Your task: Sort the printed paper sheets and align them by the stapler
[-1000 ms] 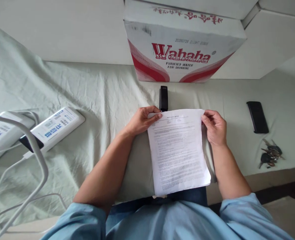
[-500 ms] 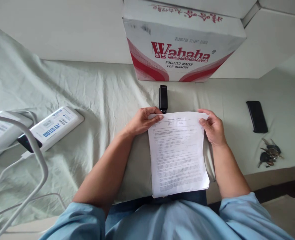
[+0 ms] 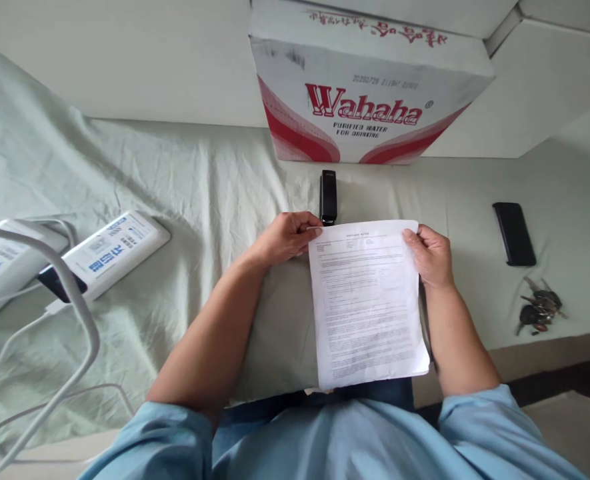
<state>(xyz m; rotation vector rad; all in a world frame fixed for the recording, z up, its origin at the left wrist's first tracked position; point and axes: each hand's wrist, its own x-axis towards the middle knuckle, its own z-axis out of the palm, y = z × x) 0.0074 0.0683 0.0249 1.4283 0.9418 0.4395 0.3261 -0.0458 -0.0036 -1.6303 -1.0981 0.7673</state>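
Got the papers (image 3: 369, 307) in both hands, print side up, long axis running away from me, a bit skewed. Everything relative to the papers: left hand (image 3: 289, 239) is at their top-left corner, thumb over the edge, looks like a pinch. Right hand (image 3: 433, 257) grips the top-right corner, thumb on top. Key relation: the black stapler (image 3: 328, 195) lies just beyond the top edge, toward the left corner, long axis also pointing away from me. Can't tell if its near end touches. Left hand's the nearer one. Carton (image 3: 365, 110) stands farther beyond; phone (image 3: 515, 233) and keys (image 3: 541, 307) well off right.
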